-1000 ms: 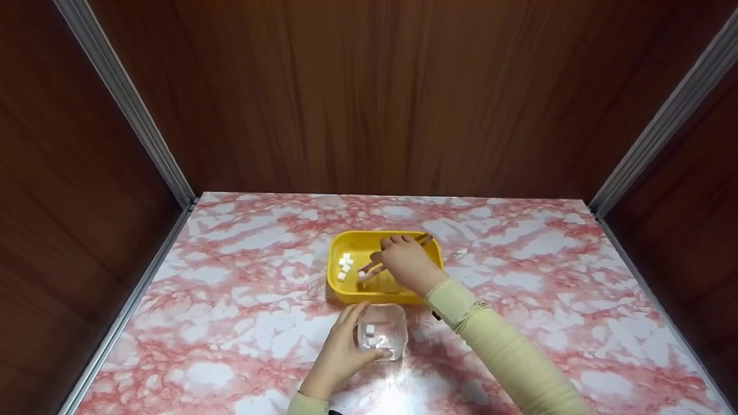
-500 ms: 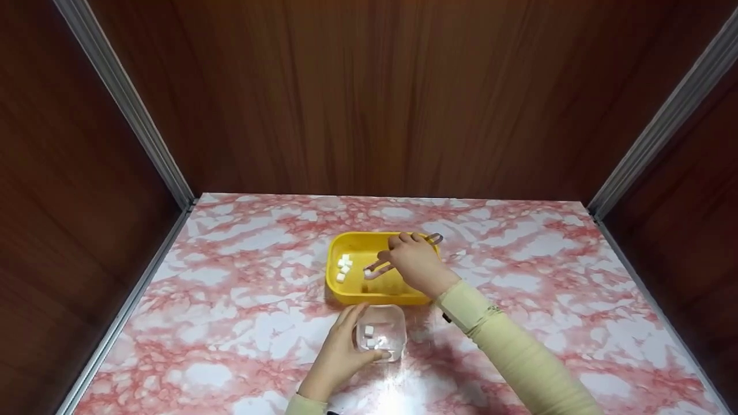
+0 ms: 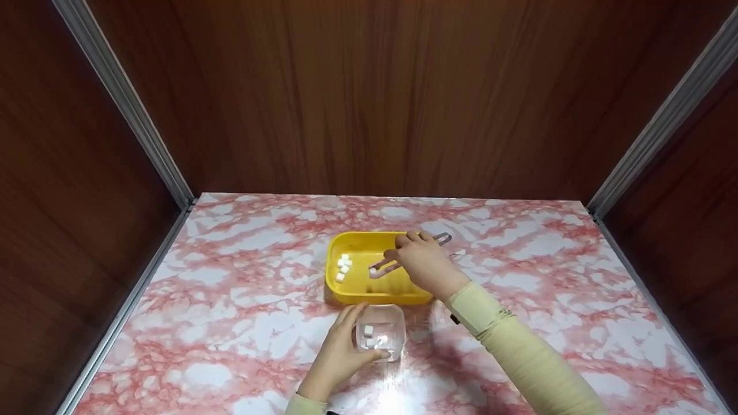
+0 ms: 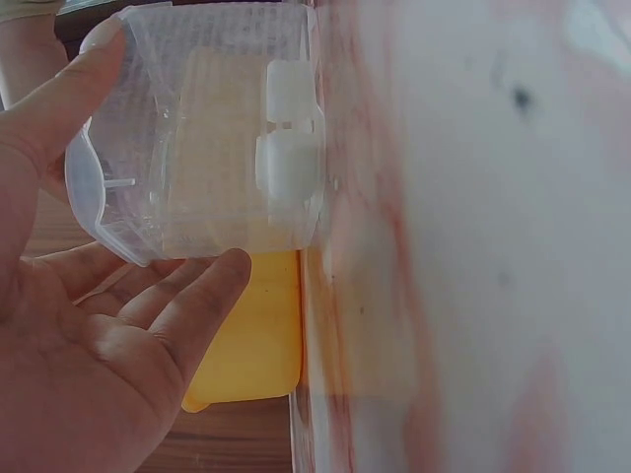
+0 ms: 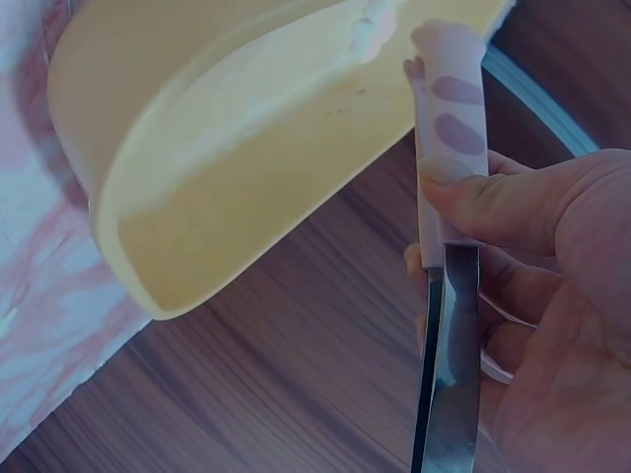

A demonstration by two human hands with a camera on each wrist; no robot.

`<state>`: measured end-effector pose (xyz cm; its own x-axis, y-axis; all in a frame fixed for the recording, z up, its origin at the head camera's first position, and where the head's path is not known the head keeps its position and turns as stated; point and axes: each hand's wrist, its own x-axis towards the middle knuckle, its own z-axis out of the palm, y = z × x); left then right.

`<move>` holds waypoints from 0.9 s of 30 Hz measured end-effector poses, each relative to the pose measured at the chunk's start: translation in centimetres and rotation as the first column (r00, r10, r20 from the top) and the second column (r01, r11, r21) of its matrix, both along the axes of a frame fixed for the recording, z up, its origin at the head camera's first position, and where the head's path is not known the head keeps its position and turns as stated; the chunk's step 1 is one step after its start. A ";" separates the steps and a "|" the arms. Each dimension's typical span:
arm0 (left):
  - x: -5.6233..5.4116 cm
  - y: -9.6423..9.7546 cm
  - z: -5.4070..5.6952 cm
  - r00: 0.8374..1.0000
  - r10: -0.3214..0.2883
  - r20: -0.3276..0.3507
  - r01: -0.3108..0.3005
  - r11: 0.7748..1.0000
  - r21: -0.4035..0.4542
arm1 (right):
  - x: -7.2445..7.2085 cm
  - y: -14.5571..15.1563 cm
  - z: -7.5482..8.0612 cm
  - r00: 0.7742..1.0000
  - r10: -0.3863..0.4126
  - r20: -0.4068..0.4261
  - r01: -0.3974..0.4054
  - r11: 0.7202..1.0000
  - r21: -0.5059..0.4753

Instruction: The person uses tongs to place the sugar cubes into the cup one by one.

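In the right wrist view, the tongs [image 5: 458,305] run off below and white cubes [image 5: 373,30] seem blurred.

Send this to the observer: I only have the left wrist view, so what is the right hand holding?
Observer: The right hand holds long metal tongs with pale pink ends.
Operator: Is anything gripped in them?
Observer: It looks so: the head view shows one small white cube at the tips.
Operator: And what lies inside the yellow rectangular plastic tub? I see only its outer side.
Observer: A cluster of loose white cubes lies toward its left end.
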<state>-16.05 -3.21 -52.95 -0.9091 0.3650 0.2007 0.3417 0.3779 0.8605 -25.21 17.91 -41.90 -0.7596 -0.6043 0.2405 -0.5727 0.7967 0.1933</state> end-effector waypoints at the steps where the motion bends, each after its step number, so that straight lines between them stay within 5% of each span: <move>1: 0.0 0.0 0.0 1.000 -0.002 -0.003 0.002 1.000 0.001 | 0.1 0.1 0.1 1.000 0.000 0.001 0.000 1.000 -0.001; 27: 0.0 0.0 0.0 1.000 -0.003 0.004 0.003 1.000 -0.010 | 1.4 1.4 0.8 0.999 0.018 -0.032 -0.019 1.000 -0.021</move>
<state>-16.04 -3.25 -52.95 -0.9088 0.3694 0.1940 0.3397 0.3851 0.8581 -23.79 19.28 -41.05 -0.7398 -0.6128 0.2779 -0.5813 0.7900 0.1946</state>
